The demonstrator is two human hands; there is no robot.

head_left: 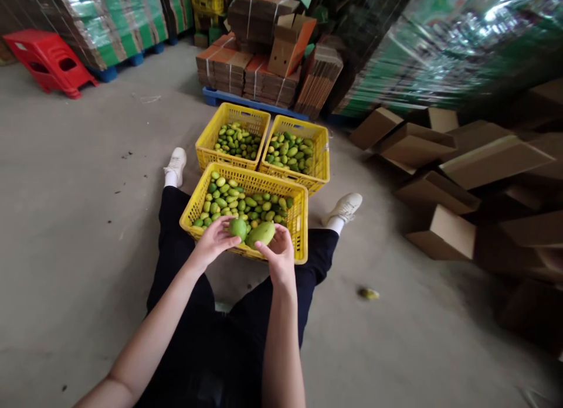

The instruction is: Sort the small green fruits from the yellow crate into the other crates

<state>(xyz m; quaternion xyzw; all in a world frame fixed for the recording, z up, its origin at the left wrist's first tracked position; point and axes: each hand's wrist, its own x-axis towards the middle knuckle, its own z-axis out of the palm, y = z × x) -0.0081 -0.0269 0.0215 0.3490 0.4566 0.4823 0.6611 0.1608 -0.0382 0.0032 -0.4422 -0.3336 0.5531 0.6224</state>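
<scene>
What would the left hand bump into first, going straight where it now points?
Holding the rounder green mango, the left hand would probably first meet the longer green mango in the right hand; exact depth is unclear.

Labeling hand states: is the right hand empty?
No, the right hand holds an oblong green fruit, while the left hand holds a rounder green fruit.

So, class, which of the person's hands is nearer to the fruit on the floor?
Right. The right hand is above and to the left of the fruit; the left hand is farther left, on the right hand's other side.
</scene>
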